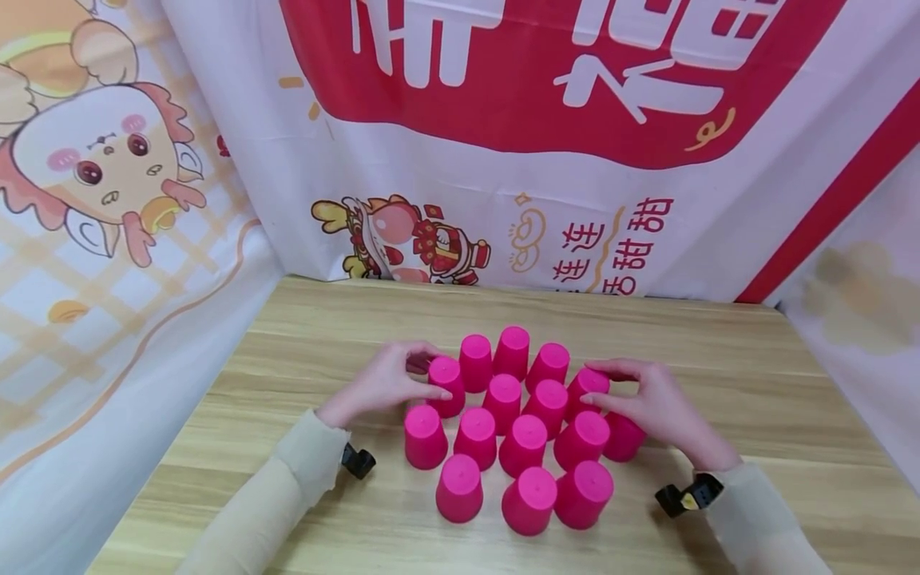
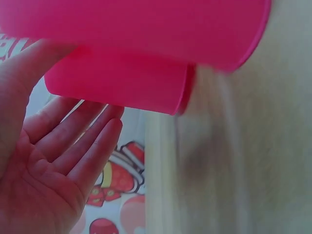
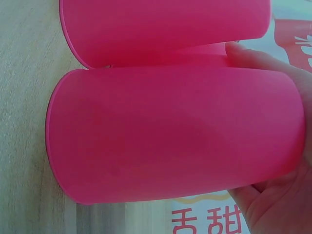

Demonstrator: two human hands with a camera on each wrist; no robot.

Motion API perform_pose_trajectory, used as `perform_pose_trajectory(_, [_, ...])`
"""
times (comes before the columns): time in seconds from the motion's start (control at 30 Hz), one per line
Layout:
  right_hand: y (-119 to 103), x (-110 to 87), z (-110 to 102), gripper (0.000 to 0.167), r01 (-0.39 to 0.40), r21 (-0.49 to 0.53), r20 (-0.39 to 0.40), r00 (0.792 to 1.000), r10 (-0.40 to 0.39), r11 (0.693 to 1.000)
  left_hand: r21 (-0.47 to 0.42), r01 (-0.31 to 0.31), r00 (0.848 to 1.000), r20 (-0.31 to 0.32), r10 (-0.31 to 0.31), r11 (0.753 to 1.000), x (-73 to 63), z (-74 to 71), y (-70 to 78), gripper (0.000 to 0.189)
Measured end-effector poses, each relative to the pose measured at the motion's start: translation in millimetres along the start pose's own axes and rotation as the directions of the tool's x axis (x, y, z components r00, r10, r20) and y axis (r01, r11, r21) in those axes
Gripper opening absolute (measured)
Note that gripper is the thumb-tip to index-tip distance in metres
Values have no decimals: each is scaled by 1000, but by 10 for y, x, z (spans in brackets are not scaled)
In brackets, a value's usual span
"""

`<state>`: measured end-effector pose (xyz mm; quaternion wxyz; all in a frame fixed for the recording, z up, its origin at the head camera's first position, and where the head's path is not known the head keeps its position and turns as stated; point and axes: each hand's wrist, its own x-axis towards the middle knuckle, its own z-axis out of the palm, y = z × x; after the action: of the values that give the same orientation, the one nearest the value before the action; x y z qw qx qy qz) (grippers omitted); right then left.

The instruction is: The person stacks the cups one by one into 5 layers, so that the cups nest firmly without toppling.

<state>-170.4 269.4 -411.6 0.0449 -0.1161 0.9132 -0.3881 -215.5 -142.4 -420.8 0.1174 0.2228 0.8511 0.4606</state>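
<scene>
Several bright pink cups stand upside down in a close group on the table. My left hand [image 1: 384,383] holds the pink cup [image 1: 446,379] at the group's left edge, thumb in front and fingers behind. In the left wrist view the fingers lie along that cup [image 2: 117,85], and a nearer cup [image 2: 146,29] covers part of it. On the right side, my right hand [image 1: 664,403] grips another pink cup [image 1: 585,387] between thumb and fingers. A neighbouring cup [image 1: 624,438] sits just under this hand, and in the right wrist view a large cup [image 3: 170,136] hides most of the grip.
The wood-grain table [image 1: 323,319] extends around the cups on all sides. Behind it hangs a printed white and red cloth [image 1: 503,168], with another patterned cloth [image 1: 108,279] at the left. In front, three cups form the nearest row, including one cup [image 1: 460,489] at its left.
</scene>
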Motion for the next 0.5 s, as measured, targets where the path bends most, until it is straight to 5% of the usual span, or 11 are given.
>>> perform_pose_trajectory(0.5, [-9,0,-8,65,13,-7,-5,1000,-13,1000,143,47,973,-231,-13,989,457,-485,-166,62])
